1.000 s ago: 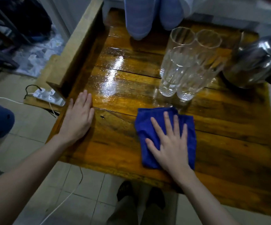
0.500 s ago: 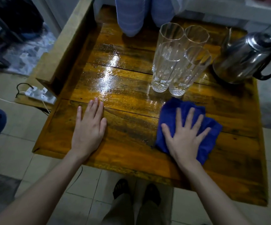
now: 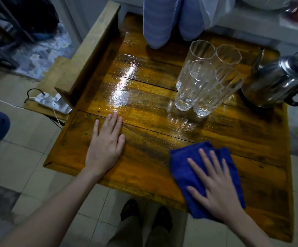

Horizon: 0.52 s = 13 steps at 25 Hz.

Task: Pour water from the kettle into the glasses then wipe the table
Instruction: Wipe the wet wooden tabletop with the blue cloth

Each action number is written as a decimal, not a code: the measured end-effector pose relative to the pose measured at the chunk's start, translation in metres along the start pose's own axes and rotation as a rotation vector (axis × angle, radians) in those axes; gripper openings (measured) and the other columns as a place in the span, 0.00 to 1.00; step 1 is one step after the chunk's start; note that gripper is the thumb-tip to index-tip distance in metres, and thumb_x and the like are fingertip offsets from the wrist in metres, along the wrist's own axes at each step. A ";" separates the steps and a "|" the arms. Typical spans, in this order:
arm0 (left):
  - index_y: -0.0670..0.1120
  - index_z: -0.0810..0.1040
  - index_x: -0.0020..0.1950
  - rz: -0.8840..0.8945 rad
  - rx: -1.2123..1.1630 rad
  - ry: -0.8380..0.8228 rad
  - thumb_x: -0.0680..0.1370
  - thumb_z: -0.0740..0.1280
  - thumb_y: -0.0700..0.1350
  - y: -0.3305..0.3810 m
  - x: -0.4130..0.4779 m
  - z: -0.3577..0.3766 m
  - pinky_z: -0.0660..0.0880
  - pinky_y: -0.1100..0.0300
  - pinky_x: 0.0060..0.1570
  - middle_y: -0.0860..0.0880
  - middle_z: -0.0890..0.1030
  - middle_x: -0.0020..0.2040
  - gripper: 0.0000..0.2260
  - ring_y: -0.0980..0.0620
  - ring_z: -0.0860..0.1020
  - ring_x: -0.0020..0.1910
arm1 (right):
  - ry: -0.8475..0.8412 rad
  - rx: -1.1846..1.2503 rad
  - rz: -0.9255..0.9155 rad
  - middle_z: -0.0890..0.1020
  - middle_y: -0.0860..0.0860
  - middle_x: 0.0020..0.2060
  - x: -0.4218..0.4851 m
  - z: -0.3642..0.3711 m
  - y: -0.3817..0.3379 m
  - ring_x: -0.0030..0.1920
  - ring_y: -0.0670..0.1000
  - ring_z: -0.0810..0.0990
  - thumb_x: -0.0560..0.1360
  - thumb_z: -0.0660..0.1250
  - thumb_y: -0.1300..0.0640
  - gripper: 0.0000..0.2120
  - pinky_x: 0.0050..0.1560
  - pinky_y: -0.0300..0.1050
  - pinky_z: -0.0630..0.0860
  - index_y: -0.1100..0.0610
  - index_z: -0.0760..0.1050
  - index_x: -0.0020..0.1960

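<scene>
1. One wooden table (image 3: 162,122), varnished orange-brown and built of planks. Its far-left half carries a glossy, wet-looking sheen (image 3: 121,91); the near strip under your hands looks duller.
2. One steel kettle (image 3: 276,81) stands at the far-right corner, black handle turned to the right, just beside the glasses.
3. Four tall clear glasses (image 3: 207,77) stand upright in a tight cluster, touching one another, at the far side right of centre. Their water level is hard to read.
4. One blue cloth (image 3: 182,172), folded and rumpled, lies flat on the near-right part of the table, overhanging the near edge. Its longer side runs roughly from that edge away from you.
5. Your right hand (image 3: 221,193) lies palm-down on the cloth with fingers straight and spread, pressing it flat and not clutching it.
6. Your left hand (image 3: 105,150) rests flat on bare wood near the left side, fingers straight, holding nothing.
7. Key relation: the sheen lies ahead and to the left of the cloth, well apart from it. The left hand is nearer the sheen, but only the right hand has the cloth. The coming stroke probably runs forward-left, skirting the glasses.
</scene>
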State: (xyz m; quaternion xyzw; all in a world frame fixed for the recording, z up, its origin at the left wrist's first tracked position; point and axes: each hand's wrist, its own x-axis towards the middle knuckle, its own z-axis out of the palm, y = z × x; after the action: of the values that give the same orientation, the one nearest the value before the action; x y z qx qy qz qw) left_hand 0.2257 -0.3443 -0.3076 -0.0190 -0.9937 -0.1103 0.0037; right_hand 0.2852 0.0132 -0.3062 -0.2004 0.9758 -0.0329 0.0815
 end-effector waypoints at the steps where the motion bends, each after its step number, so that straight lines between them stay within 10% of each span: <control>1: 0.46 0.54 0.79 -0.003 0.001 0.001 0.82 0.47 0.54 0.000 0.000 0.000 0.48 0.43 0.76 0.48 0.53 0.80 0.25 0.51 0.50 0.79 | -0.003 0.022 0.096 0.48 0.52 0.81 0.004 -0.003 0.020 0.80 0.58 0.47 0.75 0.45 0.27 0.37 0.75 0.67 0.50 0.43 0.51 0.80; 6: 0.46 0.54 0.79 -0.010 0.020 -0.001 0.82 0.48 0.53 -0.001 0.002 0.002 0.49 0.43 0.76 0.47 0.53 0.80 0.26 0.51 0.50 0.79 | 0.056 0.128 0.604 0.45 0.53 0.81 0.062 -0.012 0.017 0.79 0.62 0.43 0.72 0.38 0.25 0.41 0.73 0.73 0.46 0.44 0.46 0.80; 13: 0.47 0.55 0.79 -0.017 -0.018 0.012 0.83 0.49 0.52 -0.002 0.001 0.003 0.47 0.45 0.77 0.48 0.54 0.80 0.24 0.52 0.50 0.79 | 0.014 0.069 0.121 0.47 0.55 0.81 0.094 -0.003 -0.139 0.79 0.63 0.42 0.75 0.45 0.27 0.38 0.74 0.71 0.43 0.44 0.49 0.80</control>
State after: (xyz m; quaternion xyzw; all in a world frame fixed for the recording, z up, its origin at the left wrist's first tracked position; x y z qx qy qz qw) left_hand 0.2250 -0.3457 -0.3110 -0.0099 -0.9928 -0.1194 0.0083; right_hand 0.2528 -0.1513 -0.3033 -0.1381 0.9849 -0.0630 0.0833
